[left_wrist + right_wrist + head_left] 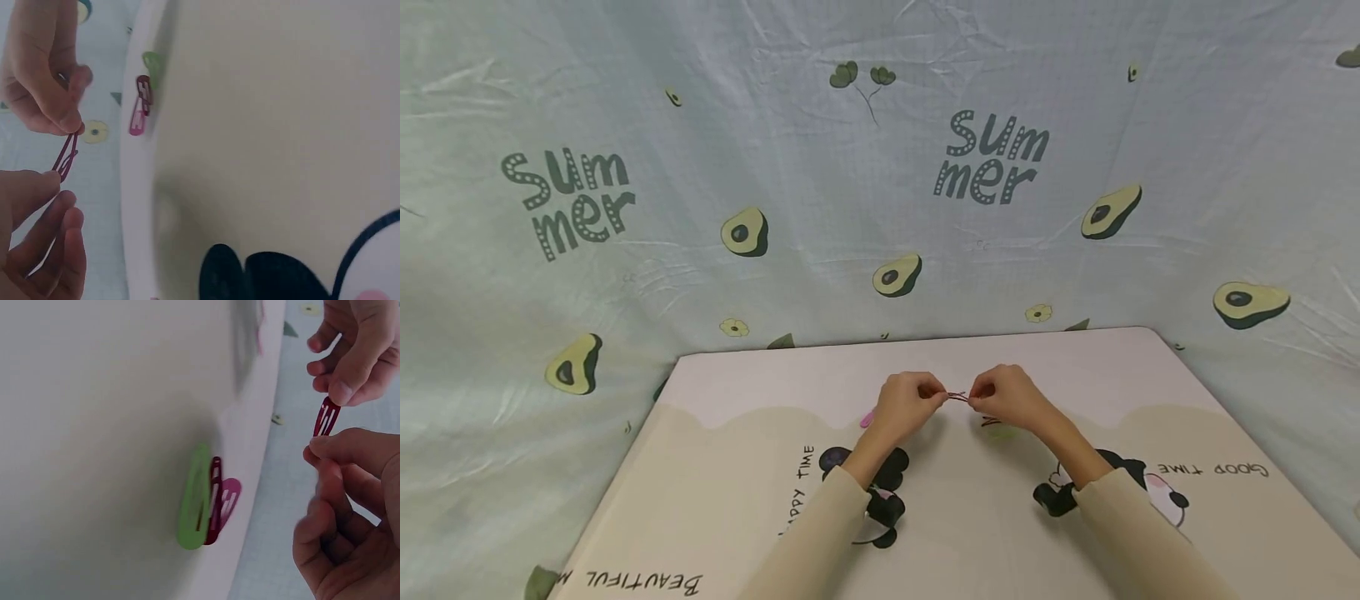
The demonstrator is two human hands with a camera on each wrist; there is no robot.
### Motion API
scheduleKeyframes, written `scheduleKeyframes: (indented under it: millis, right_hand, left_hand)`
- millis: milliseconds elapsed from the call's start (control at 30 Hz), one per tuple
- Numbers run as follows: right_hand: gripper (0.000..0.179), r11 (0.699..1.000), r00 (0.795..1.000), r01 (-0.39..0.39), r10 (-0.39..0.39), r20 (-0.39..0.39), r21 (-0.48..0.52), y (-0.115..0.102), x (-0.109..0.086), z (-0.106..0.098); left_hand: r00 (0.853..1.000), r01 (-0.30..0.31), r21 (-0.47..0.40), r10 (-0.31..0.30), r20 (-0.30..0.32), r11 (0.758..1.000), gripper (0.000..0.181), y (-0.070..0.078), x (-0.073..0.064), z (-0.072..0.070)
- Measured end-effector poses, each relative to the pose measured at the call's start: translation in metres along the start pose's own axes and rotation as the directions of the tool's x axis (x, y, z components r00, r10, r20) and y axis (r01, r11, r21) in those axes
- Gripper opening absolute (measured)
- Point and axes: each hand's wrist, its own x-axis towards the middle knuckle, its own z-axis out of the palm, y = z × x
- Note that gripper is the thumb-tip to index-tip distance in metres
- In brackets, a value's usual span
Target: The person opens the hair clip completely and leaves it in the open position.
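Observation:
A dark red snap hair clip [957, 397] is held above the table between both hands. My left hand [910, 407] pinches one end with thumb and fingertips, and my right hand [1011, 397] pinches the other. Seen from the left wrist, the metal strips of the clip [65, 157] stand apart from each other. Below the right hand lies a small cluster: a green clip [194, 503], another dark red clip [214, 503] and a pink-purple clip [231, 495], partly overlapping. Beside the left hand a pink object [867, 418] lies on the table, partly hidden by that hand.
The table [970, 517] has a beige and pale pink cover printed with cartoon figures and lettering. Behind it hangs a light cloth [820, 167] with avocado prints, close to the table's far edge [820, 345].

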Motion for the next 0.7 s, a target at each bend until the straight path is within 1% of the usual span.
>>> scheduleKeyframes:
  millis: [167, 267, 467, 700]
  right_hand:
    - [0.006, 0.997, 0.998, -0.042, 0.044, 0.033, -0.069, 0.004, 0.007, 0.007]
    - [0.005, 0.993, 0.996, -0.07, 0.075, 0.053, -0.099, 0.003, 0.008, 0.011]
    - [0.005, 0.979, 0.987, -0.108, 0.126, 0.099, -0.171, 0.001, 0.01, 0.016]
    - [0.006, 0.963, 0.98, -0.135, 0.164, 0.113, -0.232, 0.0, 0.013, 0.02]
  left_hand:
    - [0.998, 0.038, 0.09, -0.042, 0.04, 0.995, 0.007, -0.011, 0.005, 0.01]
    - [0.997, 0.054, 0.126, -0.06, 0.048, 0.991, 0.007, -0.015, 0.006, 0.015]
    - [0.995, 0.087, 0.151, -0.094, 0.042, 0.985, 0.007, -0.019, 0.006, 0.021]
    - [0.994, 0.096, 0.17, -0.102, 0.029, 0.981, 0.006, -0.022, 0.006, 0.028]
